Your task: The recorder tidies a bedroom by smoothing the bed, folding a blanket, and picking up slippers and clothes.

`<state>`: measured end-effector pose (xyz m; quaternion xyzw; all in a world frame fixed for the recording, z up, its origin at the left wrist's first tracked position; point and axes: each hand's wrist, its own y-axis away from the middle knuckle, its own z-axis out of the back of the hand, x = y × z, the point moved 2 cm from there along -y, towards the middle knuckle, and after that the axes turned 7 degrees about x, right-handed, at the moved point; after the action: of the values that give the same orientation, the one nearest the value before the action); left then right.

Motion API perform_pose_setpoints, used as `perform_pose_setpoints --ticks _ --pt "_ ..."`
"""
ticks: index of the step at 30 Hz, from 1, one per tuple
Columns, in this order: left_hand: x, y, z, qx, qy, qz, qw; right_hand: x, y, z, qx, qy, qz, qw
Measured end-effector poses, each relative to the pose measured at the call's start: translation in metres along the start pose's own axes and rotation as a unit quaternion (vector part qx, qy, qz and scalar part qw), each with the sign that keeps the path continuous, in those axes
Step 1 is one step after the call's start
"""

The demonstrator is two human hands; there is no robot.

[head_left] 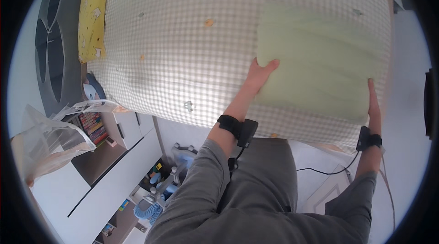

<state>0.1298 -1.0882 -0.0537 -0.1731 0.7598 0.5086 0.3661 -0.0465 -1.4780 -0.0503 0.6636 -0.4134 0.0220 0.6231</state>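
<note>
A light green rectangular cloth (320, 61), softly wrinkled, lies flat on the checked bed sheet (183, 51); whether it is a folded cloth or a thin pillow I cannot tell. At its left edge my left hand (263, 73) grips it, thumb lying on top and the other fingers mostly hidden at the edge. My right hand (374, 100) holds the right edge near the front corner, its thumb pointing away from me and its fingers hidden from view. Each wrist wears a black strap with a small black box and a cable.
A yellow patterned pillow (93, 19) lies at the bed's far left. White cabinets (105, 189) with open shelves of books stand left, partly under clear plastic sheeting (55, 148). A grey and blue wheeled object (183, 154) stands on the floor beside the bed. A cable (327, 172) hangs near my right leg.
</note>
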Motion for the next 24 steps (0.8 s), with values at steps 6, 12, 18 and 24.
perform_pose_setpoints --ticks 6,12,18,24 --pt "-0.001 0.043 0.113 -0.104 -0.046 0.047 0.992 -0.065 -0.022 -0.099 -0.016 0.063 0.044 0.997" --pt "0.002 0.097 0.316 -0.077 0.013 0.042 0.996 -0.116 -0.027 -0.302 -0.013 0.160 0.077 0.984" --pt "-0.005 0.137 0.549 -0.208 -0.391 -0.126 0.888 -0.139 -0.059 -0.510 0.033 0.201 0.130 0.970" --pt "0.027 0.169 0.757 -0.419 -0.673 0.105 0.601 -0.161 -0.091 -0.680 0.128 0.180 0.103 0.970"
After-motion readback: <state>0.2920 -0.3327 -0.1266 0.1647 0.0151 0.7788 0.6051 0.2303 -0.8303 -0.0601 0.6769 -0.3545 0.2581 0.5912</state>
